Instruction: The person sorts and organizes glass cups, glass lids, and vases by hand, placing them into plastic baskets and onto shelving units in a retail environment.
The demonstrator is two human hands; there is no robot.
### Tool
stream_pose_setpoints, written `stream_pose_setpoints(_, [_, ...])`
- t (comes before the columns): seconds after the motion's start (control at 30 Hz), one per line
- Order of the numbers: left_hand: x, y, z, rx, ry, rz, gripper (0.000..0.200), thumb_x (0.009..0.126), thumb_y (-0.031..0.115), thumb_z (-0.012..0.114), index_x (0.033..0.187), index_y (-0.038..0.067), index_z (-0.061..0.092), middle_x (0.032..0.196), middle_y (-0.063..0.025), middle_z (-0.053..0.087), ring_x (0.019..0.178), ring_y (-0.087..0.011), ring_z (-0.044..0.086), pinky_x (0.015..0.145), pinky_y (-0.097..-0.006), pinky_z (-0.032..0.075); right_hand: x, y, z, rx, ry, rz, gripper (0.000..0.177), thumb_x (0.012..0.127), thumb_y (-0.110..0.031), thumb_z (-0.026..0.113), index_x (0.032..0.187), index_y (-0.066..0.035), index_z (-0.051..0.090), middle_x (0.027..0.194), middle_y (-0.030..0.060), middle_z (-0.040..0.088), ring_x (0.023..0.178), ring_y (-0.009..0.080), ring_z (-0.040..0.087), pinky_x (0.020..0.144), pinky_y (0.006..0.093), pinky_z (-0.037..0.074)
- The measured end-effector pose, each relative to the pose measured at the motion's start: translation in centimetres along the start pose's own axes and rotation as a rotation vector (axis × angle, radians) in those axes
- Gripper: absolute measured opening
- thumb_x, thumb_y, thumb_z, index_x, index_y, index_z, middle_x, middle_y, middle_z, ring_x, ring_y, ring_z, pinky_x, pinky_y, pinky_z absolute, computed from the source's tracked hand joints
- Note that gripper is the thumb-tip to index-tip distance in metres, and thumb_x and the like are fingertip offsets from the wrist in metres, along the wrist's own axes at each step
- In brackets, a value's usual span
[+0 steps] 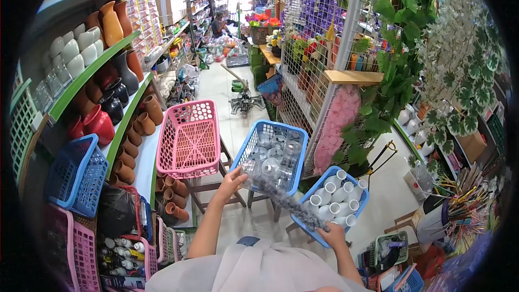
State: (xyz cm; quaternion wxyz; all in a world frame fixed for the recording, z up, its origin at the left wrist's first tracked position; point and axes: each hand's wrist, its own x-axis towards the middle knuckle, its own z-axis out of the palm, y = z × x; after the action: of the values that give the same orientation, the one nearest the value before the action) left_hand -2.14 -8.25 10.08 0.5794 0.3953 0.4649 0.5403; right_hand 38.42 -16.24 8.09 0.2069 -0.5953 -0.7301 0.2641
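Note:
My right hand [331, 236] is closed around the handle end of a fluffy grey duster [292, 204]. The duster slants up and left, its tip over the near side of a blue basket [304, 154] of clear glass vessels [270, 166]. At the basket's left corner, my left hand [231, 185] has its fingers curled on a clear glass vessel [248, 167]; the vessel's exact shape is hard to make out. Just right of the duster, a second blue basket [365, 197] holds several white vases [330, 197] with their mouths facing up.
A pink basket [189, 172] rests on a stool at my left. Shelves of pots and vases [112, 24] line the left side. A wire grid [303, 59] with artificial flowers rises ahead right. Down the aisle stand a metal object [246, 101] and a seated person [219, 24].

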Motion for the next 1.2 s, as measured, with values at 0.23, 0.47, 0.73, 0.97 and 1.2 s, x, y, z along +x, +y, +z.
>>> stream_pose_setpoints(0.23, [-2.1, 0.6, 0.8, 0.687, -0.249, 0.119, 0.092, 0.069, 0.028, 0.084, 0.141, -0.005, 0.037, 0.126, -0.0202, 0.055, 0.112, -0.0241, 0.058, 0.092, -0.0342, 0.048, 1.6, 2.2, 1.5, 0.059, 0.101, -0.131, 0.044, 0.074, -0.040, 0.074, 0.097, -0.002, 0.069, 0.083, 0.0218, 0.067, 0.076, 0.0380, 0.065, 0.068, 0.0427, 0.051])
stream_pose_setpoints(0.47, [-4.4, 2.5, 0.6, 0.347, -0.242, -0.028, 0.109, 0.071, 0.020, 0.084, 0.151, 0.002, 0.012, 0.138, -0.0206, 0.044, 0.124, -0.0274, 0.047, 0.095, -0.0369, 0.047, 3.3, 0.0, 0.7, 0.066, 0.005, -0.020, 0.041, 0.074, -0.042, 0.073, 0.097, -0.008, 0.071, 0.083, 0.0210, 0.067, 0.077, 0.0380, 0.065, 0.069, 0.0434, 0.051])
stream_pose_setpoints(0.73, [-4.2, 0.1, -1.2, -0.106, -0.325, 0.040, 0.115, 0.072, 0.021, 0.078, 0.153, 0.015, -0.004, 0.155, -0.0131, 0.023, 0.136, -0.0285, 0.033, 0.112, -0.0407, 0.026, 3.0, -0.7, 2.1, 0.203, 0.009, -0.032, 0.037, 0.077, -0.038, 0.071, 0.097, -0.007, 0.071, 0.078, 0.0199, 0.068, 0.073, 0.0329, 0.068, 0.067, 0.0412, 0.051])
stream_pose_setpoints(0.97, [-5.0, 1.8, 0.8, -0.618, -0.207, 0.153, 0.073, 0.079, 0.036, 0.054, 0.145, 0.014, 0.032, 0.142, -0.0126, 0.040, 0.131, -0.0352, 0.041, 0.110, -0.0511, 0.034, 3.4, 0.3, 4.3, 0.245, -0.018, -0.043, 0.040, 0.079, -0.039, 0.071, 0.093, -0.002, 0.069, 0.078, 0.0195, 0.067, 0.067, 0.0311, 0.066, 0.063, 0.0395, 0.050])
stream_pose_setpoints(1.2, [-4.1, 1.2, 2.1, -0.937, 0.001, 0.161, 0.063, 0.082, 0.045, 0.049, 0.135, 0.013, 0.045, 0.137, -0.0117, 0.047, 0.127, -0.0319, 0.044, 0.107, -0.0567, 0.033, 2.5, -1.9, 4.2, 0.206, -0.033, 0.015, 0.042, 0.081, -0.040, 0.070, 0.095, -0.001, 0.068, 0.081, 0.0210, 0.067, 0.072, 0.0337, 0.066, 0.067, 0.0402, 0.050])
